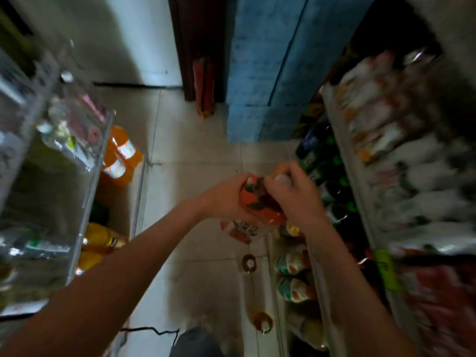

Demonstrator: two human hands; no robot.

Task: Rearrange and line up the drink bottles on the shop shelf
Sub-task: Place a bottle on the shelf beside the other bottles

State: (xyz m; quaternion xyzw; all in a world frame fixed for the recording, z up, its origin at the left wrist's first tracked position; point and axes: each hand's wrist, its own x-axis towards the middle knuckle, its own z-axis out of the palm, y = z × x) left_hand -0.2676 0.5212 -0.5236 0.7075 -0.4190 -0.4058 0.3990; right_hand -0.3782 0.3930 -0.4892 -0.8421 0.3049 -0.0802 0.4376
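Bottle (255, 200) within left fingers (238, 180), right fingers (289, 171)

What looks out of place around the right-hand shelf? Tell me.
A dark bottle and an amber bottle appear to stand on the floor tiles, outside the low shelf, apart from its rows.

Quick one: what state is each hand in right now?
Left hand: wrapped round the side of the orange-labelled bottle.
Right hand: fingers curled on the same bottle's upper end; motion blur hides the exact grip.
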